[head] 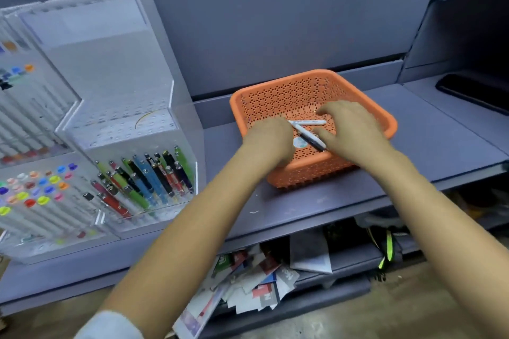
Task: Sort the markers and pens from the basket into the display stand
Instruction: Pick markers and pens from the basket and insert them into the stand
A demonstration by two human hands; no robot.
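Stock visible in the orange basket (289, 96) amounts to two pieces: a white marker (308, 122) lying crosswise on the basket floor, and a black-and-white pen (312, 140) slanting from it towards the near wall; their left ends meet in a V right at the left hand (271, 137). That hand is curled knuckles-up over those ends; whether it pinches either one I cannot tell. The right hand (354, 129) hovers wide over the other ends, fingers spread, thumb just beside the pen, holding nothing.

The step looks like gathering the last pieces; better to take each by its barrel than to scrape both together, since round barrels will likely roll on the perforated floor; lift clear of the rim before swinging left. The clear display stand (121, 118) sits on the same shelf (440, 151), left of the basket; its near-right bay holds clipped pens (148, 179), the left bays capped markers (33, 192); match type to bay before letting go.
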